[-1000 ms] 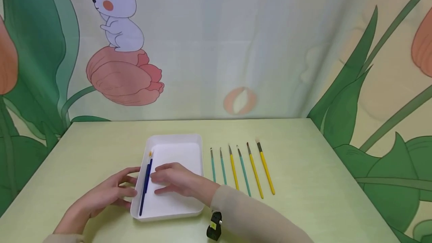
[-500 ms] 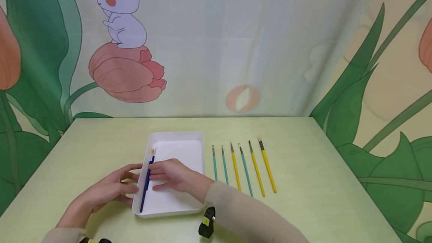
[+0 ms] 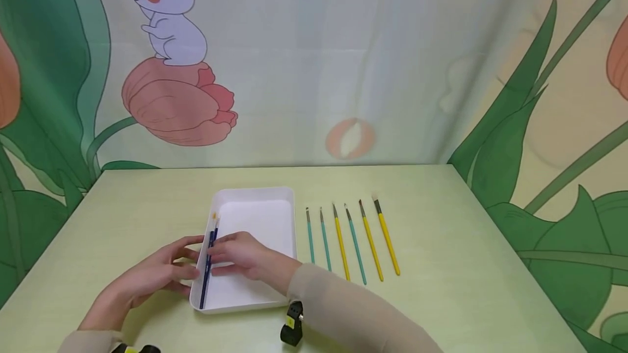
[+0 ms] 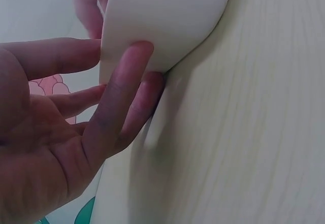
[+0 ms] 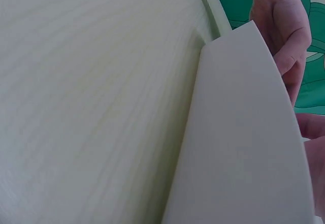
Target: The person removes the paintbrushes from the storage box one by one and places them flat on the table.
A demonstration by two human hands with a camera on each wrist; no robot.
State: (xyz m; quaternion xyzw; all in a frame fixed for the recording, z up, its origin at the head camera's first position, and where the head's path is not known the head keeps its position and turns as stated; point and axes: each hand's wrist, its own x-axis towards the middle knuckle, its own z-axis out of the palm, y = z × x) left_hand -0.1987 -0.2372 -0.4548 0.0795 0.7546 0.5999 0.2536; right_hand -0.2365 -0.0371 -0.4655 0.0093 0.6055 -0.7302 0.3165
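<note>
A white rectangular tray [image 3: 260,217] lies on the table, with slim dark blue paintbrushes [image 3: 204,283] along its inner left wall, bristles toward the back. My left hand [image 3: 156,275] rests against the outside of that wall; in the left wrist view its thumb and fingertips touch the tray's outer side [image 4: 172,21]. Reaching into the tray, my right hand [image 3: 247,257] has its extended fingertips at the blue handles, pressing them toward the wall. Those fingers partly cover the brushes' middles. The right wrist view shows mostly the tray's outer wall [image 5: 238,132].
To the right of the tray, several paintbrushes with teal [image 3: 355,249] and yellow [image 3: 388,241] handles lie in a row, bristles away from me. The right forearm hides some handle ends. A printed curtain [image 3: 284,70] hangs behind the table [image 3: 461,266].
My right hand has shifted left in the tray, and the blue paintbrushes have moved closer to the left wall. My left hand has stayed at the tray's side.
</note>
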